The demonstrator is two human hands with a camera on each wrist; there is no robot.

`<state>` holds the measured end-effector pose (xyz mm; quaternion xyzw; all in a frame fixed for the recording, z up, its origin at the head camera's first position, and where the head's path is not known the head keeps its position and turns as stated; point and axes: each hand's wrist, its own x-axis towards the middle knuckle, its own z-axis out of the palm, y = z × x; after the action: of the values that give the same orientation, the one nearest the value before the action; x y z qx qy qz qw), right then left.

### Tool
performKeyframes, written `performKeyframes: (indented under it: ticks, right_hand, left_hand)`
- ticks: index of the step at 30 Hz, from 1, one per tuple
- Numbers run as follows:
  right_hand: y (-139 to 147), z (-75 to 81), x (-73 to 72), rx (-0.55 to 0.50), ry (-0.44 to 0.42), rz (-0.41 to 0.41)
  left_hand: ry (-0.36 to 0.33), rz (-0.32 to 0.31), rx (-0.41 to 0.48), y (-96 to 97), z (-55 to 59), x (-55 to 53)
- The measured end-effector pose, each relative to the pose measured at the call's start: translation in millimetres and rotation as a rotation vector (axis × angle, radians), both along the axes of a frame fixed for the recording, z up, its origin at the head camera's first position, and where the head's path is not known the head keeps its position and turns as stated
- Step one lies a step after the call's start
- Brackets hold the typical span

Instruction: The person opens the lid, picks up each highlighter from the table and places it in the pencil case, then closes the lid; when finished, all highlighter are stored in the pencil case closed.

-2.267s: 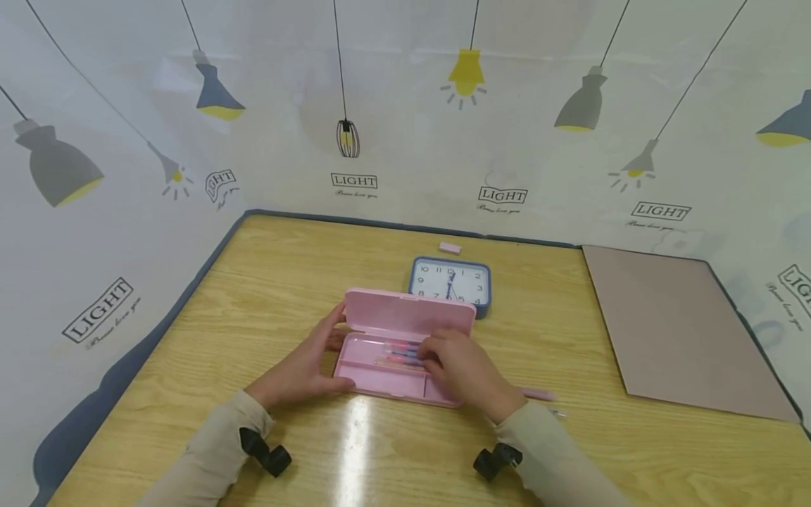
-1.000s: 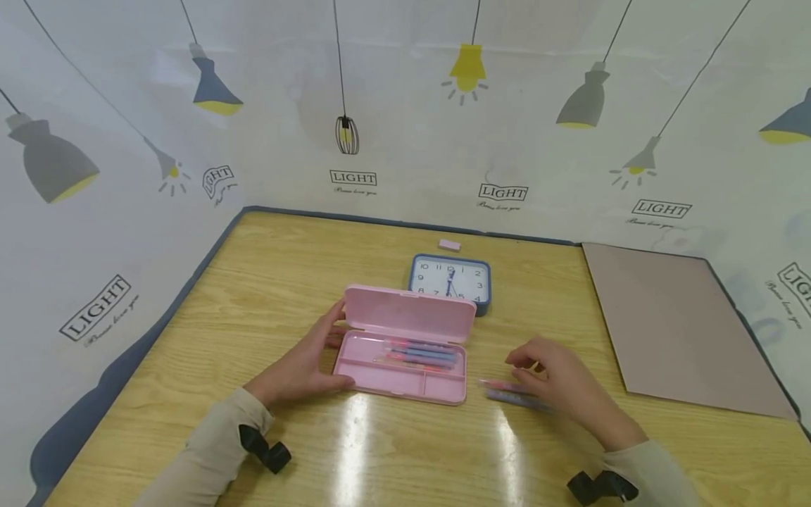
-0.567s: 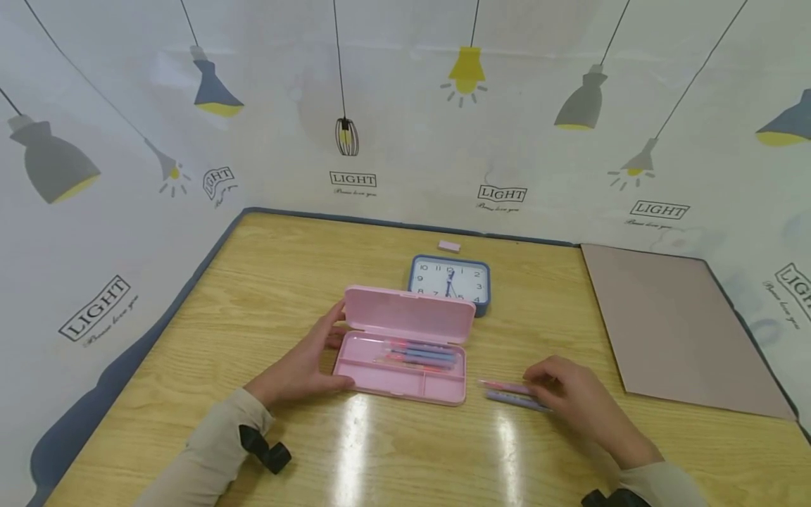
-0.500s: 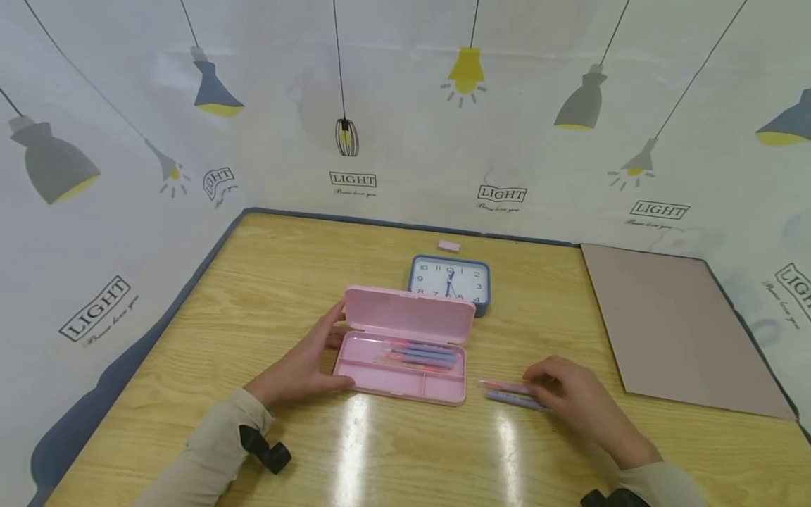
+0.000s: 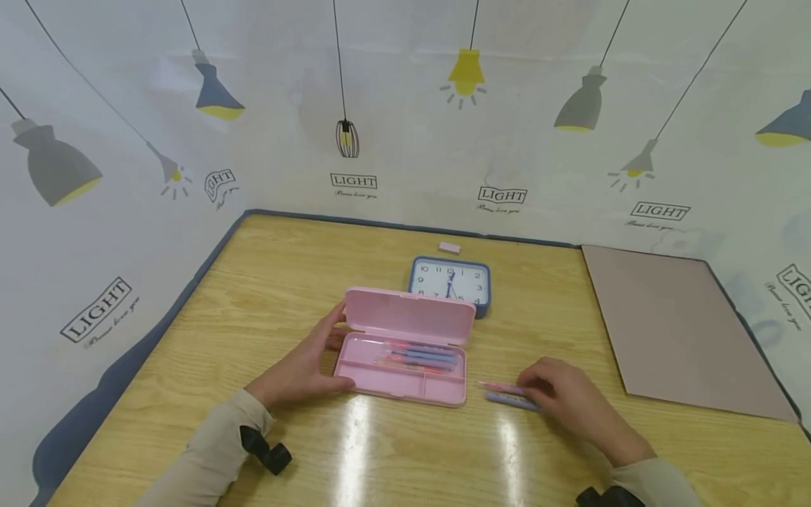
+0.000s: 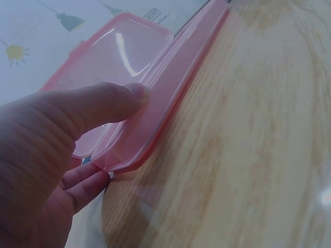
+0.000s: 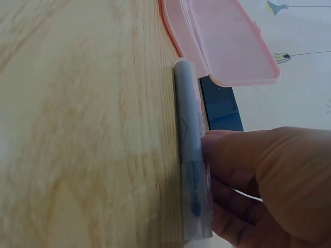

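A pink pencil case stands with its lid up on the table, several pink and blue pens in its rear compartment. My left hand grips its left end; in the left wrist view the thumb presses the front wall, with fingers round the end. Right of the case, a pink pen and a lavender-blue pen lie side by side. My right hand pinches the pink pen near its right end. In the right wrist view the lavender-blue pen, clear-capped, mostly hides the pink one.
A blue-framed clock lies behind the case, partly covered by the lid. Farther back is a small pink eraser-like block. A brownish-pink board covers the table's right part. Printed walls enclose the table.
My right hand has left the case, moved right to the two pens and taken hold of the pink one, then shifted slightly left. My left hand has stayed on the case.
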<state>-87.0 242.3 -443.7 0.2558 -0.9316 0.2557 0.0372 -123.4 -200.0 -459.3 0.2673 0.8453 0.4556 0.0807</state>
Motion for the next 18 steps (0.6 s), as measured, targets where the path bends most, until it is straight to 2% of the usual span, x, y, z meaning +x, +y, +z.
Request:
performKeyframes:
  ticks: [13, 18]
  right_hand:
    - [-1.9, 0.7, 0.4, 0.018, 0.031, 0.032]
    - [-3.0, 3.6, -0.5, 0.029, -0.019, -0.001]
  left_hand:
    - [-0.005, 0.001, -0.003, -0.6, -0.8, 0.7]
    - [-0.005, 0.001, -0.001, -0.3, 0.1, 0.2]
